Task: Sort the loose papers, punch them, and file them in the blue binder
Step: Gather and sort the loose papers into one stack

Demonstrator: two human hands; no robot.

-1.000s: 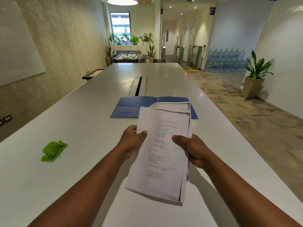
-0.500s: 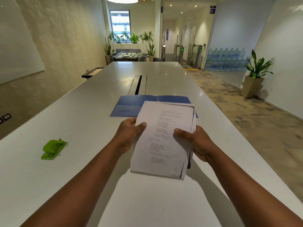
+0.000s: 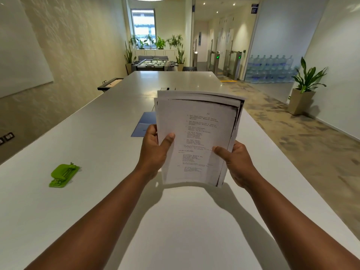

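I hold a stack of white printed papers (image 3: 196, 137) nearly upright above the table, its sheets slightly fanned at the top. My left hand (image 3: 154, 151) grips the stack's left edge, thumb on the front page. My right hand (image 3: 236, 162) grips the lower right edge. The open blue binder (image 3: 143, 124) lies flat on the table behind the papers, mostly hidden by them; only its left part shows. A green hole punch (image 3: 63, 175) lies on the table to the left, well apart from both hands.
The long white table (image 3: 97, 201) runs away from me, with a cable slot (image 3: 167, 88) in its middle behind the papers. Its right edge borders an open floor with a potted plant (image 3: 303, 86). A wall runs along the left.
Both hands have raised the paper stack and tilted it from lying sloped to nearly upright, so it now covers most of the blue binder.
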